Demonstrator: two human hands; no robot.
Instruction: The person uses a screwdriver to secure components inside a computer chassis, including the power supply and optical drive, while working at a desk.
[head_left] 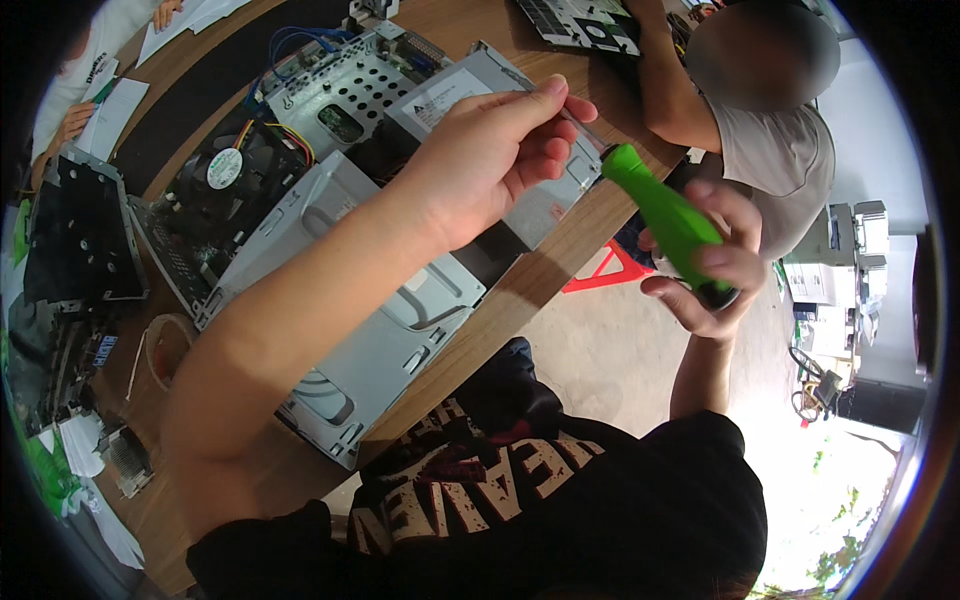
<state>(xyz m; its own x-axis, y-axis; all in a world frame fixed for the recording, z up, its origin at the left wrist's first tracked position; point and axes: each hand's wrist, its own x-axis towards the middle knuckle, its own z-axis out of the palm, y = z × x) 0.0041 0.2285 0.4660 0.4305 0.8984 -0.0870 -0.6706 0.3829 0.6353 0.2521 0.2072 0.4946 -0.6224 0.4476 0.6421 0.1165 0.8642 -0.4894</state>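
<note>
My right hand grips the green handle of a screwdriver, which slants up and left over the table's edge. The screwdriver's shaft points toward my left hand, and its tip is hard to see. The left hand is closed, thumb pressed to the fingers; whatever they hold is too small or hidden to name. Beneath it lies an opened desktop computer case of grey metal. A boxy metal unit with a label sits in the case, partly covered by my left hand and forearm.
A black fan and perforated metal frame show in the case. A co-worker sits at the far right beside another device. Another person's hand rests on paper at far left. A red stool stands below the table.
</note>
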